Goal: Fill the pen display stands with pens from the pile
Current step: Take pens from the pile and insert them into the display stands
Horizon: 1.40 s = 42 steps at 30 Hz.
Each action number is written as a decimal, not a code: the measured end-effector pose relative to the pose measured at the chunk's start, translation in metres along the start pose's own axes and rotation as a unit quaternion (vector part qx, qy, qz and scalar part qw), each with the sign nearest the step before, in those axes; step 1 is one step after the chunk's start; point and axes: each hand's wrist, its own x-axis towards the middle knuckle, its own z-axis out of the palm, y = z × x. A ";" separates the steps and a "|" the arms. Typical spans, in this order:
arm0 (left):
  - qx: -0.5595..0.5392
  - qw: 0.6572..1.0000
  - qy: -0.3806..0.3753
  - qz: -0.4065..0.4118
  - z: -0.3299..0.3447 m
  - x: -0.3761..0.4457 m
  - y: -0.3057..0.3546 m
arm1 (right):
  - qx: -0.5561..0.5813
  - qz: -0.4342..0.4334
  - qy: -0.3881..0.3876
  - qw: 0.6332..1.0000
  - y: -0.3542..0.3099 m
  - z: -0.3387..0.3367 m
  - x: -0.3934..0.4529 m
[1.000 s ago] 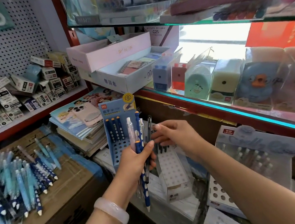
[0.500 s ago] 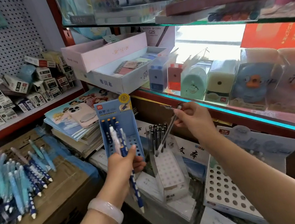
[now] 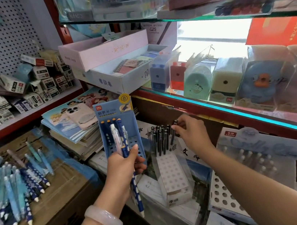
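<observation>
Head view: left hand (image 3: 122, 166) clamps a spare bundle of pens (image 3: 122, 144) beside the blue stand (image 3: 120, 135), keeping them ready, while right hand (image 3: 189, 131) pinches 1 black pen (image 3: 173, 131) over the white stand (image 3: 171, 174). Pile (image 3: 10, 183) lies left.

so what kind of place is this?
Most likely a stationery shop: glass shelf of boxed pencil sharpeners, pen display stands, a loose pen pile on a carton.

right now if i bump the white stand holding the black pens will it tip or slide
The white stand looks tall, narrow and light, with black pens crowded at its back end, so it probably tips. It sits on uneven stacked packets, so sliding seems likely too.
</observation>
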 end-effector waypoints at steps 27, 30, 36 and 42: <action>-0.103 0.986 -0.099 -0.087 0.000 -0.003 0.004 | -0.119 0.022 -0.021 0.992 0.011 0.028 -0.006; -0.114 0.984 -0.110 -0.085 -0.002 -0.003 0.006 | -0.076 0.043 -0.004 0.996 0.007 0.028 -0.012; -0.024 0.993 -0.113 -0.022 -0.001 -0.008 0.004 | 0.142 0.048 -0.104 0.983 -0.054 0.018 -0.021; 0.087 0.991 -0.092 0.028 -0.015 -0.004 0.002 | 0.190 0.086 -0.180 0.961 -0.096 0.031 -0.026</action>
